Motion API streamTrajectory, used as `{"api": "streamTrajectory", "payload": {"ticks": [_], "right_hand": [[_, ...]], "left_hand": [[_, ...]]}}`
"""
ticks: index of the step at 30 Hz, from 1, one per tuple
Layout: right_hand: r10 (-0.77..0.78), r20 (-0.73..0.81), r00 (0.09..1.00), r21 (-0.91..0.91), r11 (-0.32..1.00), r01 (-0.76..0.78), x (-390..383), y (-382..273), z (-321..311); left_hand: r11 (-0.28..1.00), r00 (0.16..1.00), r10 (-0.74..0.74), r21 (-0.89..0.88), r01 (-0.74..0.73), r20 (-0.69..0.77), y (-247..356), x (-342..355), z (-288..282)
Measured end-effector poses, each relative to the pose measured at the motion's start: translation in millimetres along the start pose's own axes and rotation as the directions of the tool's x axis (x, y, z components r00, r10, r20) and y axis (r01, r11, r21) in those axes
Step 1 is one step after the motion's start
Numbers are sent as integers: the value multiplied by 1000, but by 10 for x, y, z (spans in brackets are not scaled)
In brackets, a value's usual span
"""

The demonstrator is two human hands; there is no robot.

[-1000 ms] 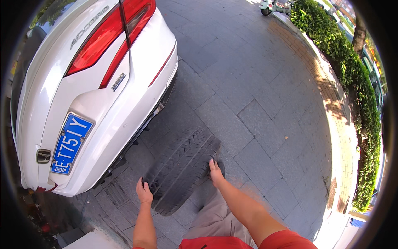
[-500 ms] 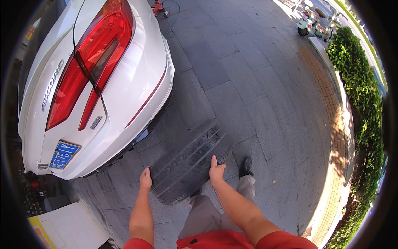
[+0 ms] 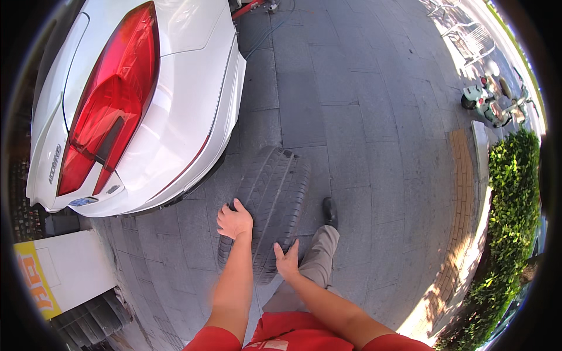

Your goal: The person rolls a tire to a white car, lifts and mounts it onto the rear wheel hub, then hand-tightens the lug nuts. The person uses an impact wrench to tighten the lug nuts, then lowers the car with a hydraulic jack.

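A black tyre (image 3: 273, 190) stands upright on the grey paving in front of my legs, its grooved tread toward me. My left hand (image 3: 235, 221) is against its left edge, thumb up near the tread and fingers bent over the side. Lower down, my right hand (image 3: 287, 259) grips the right edge, with the thumb along the tread and the fingers partly hidden. The tyre's lower end is close to my grey trouser leg.
A white car (image 3: 175, 82) with a red tail light (image 3: 114, 99) is close on the left. A red jack-like tool (image 3: 249, 8) and a thin hose lie beyond it. At the right are a brick strip (image 3: 462, 169), a hedge (image 3: 515, 193), a scooter (image 3: 494, 105) and a metal chair (image 3: 470, 42).
The tyre has turned to point more straight ahead. My left hand has shifted right and up along its edge, and my right hand has moved lower. The view has moved forward along the car.
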State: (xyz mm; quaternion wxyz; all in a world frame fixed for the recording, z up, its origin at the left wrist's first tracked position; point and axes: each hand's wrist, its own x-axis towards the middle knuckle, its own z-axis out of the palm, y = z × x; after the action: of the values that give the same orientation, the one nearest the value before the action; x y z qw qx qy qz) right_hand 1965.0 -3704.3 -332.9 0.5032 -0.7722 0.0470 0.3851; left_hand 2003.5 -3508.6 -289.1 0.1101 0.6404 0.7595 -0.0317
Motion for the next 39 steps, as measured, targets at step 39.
{"api": "streamTrajectory", "payload": {"ticks": [39], "right_hand": [[230,651,723,-412,907,82,7386,-5859,-595]], "left_hand": [[900,915,16,-393,-188,-402,5949,1661,-139]]}}
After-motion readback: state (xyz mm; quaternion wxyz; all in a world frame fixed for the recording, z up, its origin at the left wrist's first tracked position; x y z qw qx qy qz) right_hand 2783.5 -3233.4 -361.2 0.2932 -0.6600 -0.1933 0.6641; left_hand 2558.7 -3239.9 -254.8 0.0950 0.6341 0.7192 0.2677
